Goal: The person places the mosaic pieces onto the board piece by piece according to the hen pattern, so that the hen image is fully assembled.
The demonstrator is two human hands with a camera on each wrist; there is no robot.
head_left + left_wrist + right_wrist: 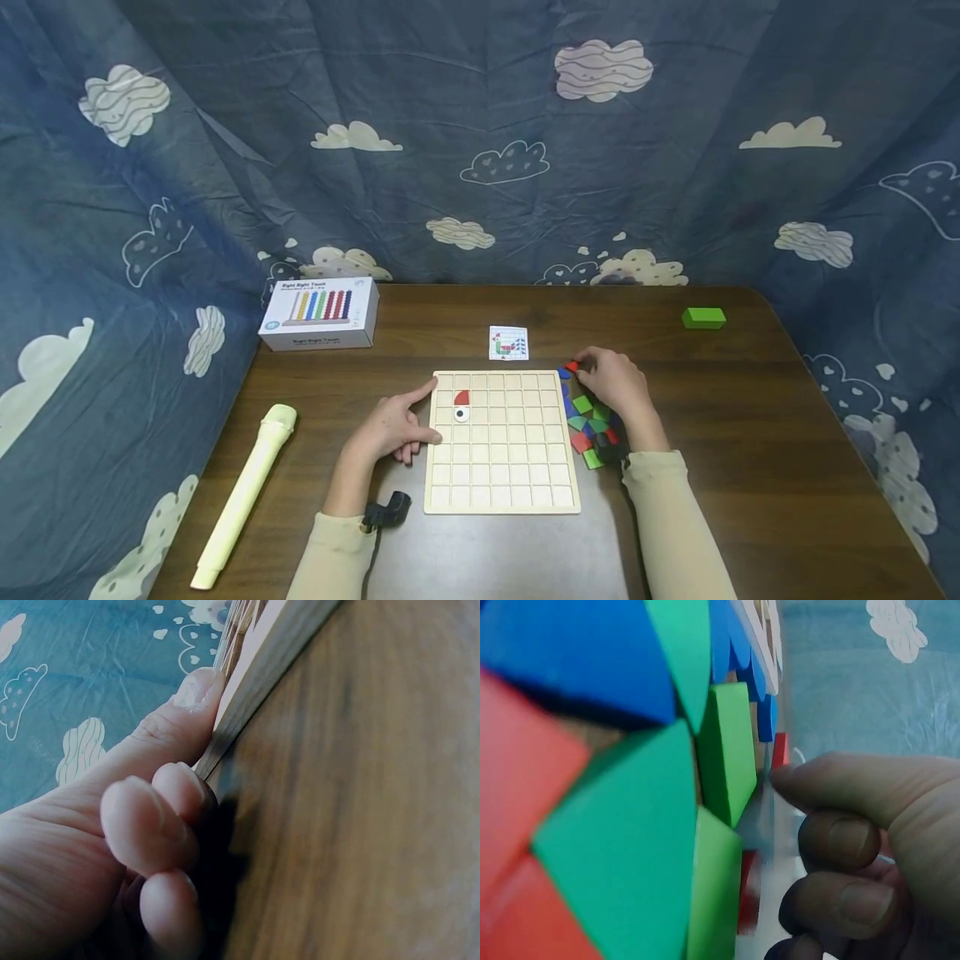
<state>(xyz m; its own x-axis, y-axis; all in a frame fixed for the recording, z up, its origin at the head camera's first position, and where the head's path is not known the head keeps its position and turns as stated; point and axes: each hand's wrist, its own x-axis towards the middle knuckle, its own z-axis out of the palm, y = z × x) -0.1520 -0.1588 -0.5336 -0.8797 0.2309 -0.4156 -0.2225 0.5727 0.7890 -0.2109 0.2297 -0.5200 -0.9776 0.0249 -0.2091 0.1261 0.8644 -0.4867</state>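
A pale wooden grid board (501, 454) lies flat, holding a red quarter-circle piece (462, 398) and a white eye piece (462, 414) in its upper left squares. My left hand (386, 429) rests against the board's left edge, index finger and thumb spread along it and the other fingers loosely bent. Beyond the board's upper right corner, my right hand (615, 382) pinches a small red block (572, 367); the thumb (802, 784) meets it in the right wrist view. Several green, blue and red blocks (630, 832) lie beneath and beside that hand.
A small pattern card (508, 342) lies behind the board. At the back left stands a white toy box (321, 313); a pale yellow stick-like object (246, 492) lies in front of it. A green block (703, 317) sits at the back right. Cloud-patterned cloth (480, 192) hangs behind the table.
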